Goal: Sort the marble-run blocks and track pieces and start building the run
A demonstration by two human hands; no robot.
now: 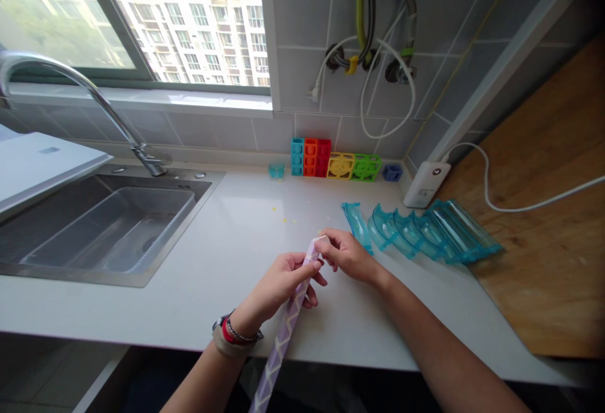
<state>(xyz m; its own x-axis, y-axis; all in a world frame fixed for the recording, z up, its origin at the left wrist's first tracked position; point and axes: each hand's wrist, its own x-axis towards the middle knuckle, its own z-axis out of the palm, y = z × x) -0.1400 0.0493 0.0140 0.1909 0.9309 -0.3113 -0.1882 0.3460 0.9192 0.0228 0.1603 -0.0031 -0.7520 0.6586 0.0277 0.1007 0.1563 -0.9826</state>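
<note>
A long, narrow lavender roll [285, 332] with a pale zigzag pattern slants up from the bottom edge over the counter. My left hand [282, 279] is closed around its upper part, thumb on top and fingers beneath. At the tip, my right hand [348, 256] pinches the whitish end between thumb and fingers. Just beyond the right hand lies a translucent blue trough piece [358, 227]. Farther right are several curved blue track pieces [405, 231] and straight ones [457, 229]. The roll's lower end runs out of view.
A steel sink [137, 279] with a plastic basin [127, 197] and faucet [101, 94] occupies the left. Along the wall stand colored blocks [317, 157] and a small blue cup-like piece [276, 171]. A white power bank [426, 184] with a cable leans near a wooden board [548, 243].
</note>
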